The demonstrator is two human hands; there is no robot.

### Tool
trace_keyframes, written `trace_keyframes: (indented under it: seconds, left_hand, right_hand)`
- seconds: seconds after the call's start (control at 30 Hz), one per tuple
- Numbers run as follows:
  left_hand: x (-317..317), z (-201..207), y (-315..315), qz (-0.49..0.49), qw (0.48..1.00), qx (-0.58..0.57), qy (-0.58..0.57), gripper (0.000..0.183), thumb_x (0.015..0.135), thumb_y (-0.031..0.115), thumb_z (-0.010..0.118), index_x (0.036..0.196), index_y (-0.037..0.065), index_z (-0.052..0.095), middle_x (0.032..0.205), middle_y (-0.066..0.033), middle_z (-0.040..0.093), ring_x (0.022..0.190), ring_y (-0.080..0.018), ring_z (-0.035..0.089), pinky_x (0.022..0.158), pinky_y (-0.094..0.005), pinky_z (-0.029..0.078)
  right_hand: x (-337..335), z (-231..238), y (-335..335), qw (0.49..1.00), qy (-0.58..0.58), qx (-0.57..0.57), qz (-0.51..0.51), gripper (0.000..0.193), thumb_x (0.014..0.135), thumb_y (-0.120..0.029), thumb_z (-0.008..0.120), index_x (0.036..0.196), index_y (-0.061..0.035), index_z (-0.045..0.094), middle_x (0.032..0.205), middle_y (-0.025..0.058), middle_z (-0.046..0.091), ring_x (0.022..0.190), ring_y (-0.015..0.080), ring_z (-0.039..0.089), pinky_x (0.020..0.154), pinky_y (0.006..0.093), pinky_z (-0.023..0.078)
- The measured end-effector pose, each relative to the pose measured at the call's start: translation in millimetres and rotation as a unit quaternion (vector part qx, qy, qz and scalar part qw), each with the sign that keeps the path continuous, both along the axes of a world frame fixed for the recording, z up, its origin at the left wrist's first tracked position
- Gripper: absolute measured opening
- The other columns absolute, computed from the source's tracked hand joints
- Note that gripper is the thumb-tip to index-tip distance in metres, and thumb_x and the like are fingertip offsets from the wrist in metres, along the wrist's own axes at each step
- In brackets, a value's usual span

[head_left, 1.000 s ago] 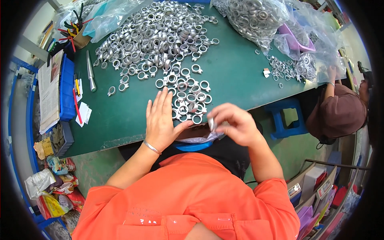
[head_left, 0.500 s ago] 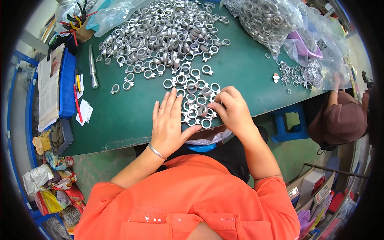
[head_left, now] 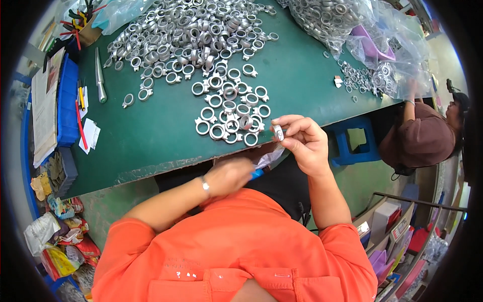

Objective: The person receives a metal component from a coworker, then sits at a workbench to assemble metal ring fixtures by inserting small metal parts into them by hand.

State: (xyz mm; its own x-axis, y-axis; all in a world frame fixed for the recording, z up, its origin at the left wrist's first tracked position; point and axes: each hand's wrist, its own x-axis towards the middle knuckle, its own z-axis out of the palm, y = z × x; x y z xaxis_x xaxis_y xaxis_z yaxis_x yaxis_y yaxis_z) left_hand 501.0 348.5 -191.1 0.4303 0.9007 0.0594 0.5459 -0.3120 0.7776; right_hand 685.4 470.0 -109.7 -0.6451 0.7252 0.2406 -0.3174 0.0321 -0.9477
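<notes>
Between the thumb and fingers of my right hand (head_left: pixel 308 141) is a silver-grey metal ring (head_left: pixel 278 133), turned nearly edge-on, just beyond the table's front edge. My left hand (head_left: pixel 230 177) is off the table in front of my body, smeared by motion, so its fingers cannot be read. Near the front edge, a loose cluster of similar rings (head_left: pixel 217 132) lies on the green tabletop (head_left: pixel 156 133), left of my right hand. Many of them carry small raised parts on the band. Behind the cluster rises a large heap of rings (head_left: pixel 186 35).
A tapered metal rod (head_left: pixel 100 75) and a blue tray (head_left: pixel 69 103) with papers are at the left. Bags of rings (head_left: pixel 324 22), a purple scoop (head_left: pixel 373 44) and smaller rings (head_left: pixel 355 78) sit at the right. Another person (head_left: pixel 420 128) works beyond a blue stool (head_left: pixel 355 141).
My right hand has lifted one ring off the cluster and brought it rightward. My left hand has left the cluster and moved back toward my body. The view has shifted slightly.
</notes>
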Motion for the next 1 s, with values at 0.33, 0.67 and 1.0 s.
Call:
trace_keyframes:
  seconds: [0.33, 0.67, 1.0]
  left_hand:
    - [10, -93, 13, -0.168, 0.918, -0.31, 0.183, 0.05, 0.083, 0.006, 0.053, 0.132, 0.014, 0.052, 0.122, -0.0168, 0.061, 0.111, -0.028, 0.06, 0.096, -0.0379, 0.045]
    - [4, -102, 6, -0.088, 0.926, -0.364, 0.052, 0.038, 0.084, 0.006, 0.049, 0.121, 0.002, 0.058, 0.116, -0.0143, 0.065, 0.108, -0.0267, 0.061, 0.093, -0.033, 0.046]
    - [-1, -126, 5, -0.064, 0.936, -0.345, -0.005, 0.034, 0.085, 0.013, 0.055, 0.115, -0.001, 0.061, 0.106, -0.0223, 0.065, 0.096, -0.032, 0.063, 0.084, -0.0345, 0.048]
  right_hand:
    - [-10, 27, -20, 0.86, -0.26, 0.44, -0.004, 0.017, 0.075, -0.001, 0.067, 0.09, -0.0063, 0.063, 0.092, 0.0084, 0.055, 0.081, 0.0279, 0.054, 0.07, 0.0351, 0.045]
    - [-29, 6, 6, 0.96, -0.208, 0.175, -0.07, 0.018, 0.073, 0.001, 0.073, 0.088, -0.0018, 0.064, 0.101, 0.01, 0.06, 0.088, 0.0218, 0.059, 0.076, 0.0307, 0.049]
    - [-8, 3, 5, 0.989, -0.013, -0.142, 0.047, 0.014, 0.08, 0.01, 0.064, 0.093, 0.0039, 0.062, 0.112, 0.0145, 0.06, 0.097, 0.0169, 0.06, 0.087, 0.0312, 0.05]
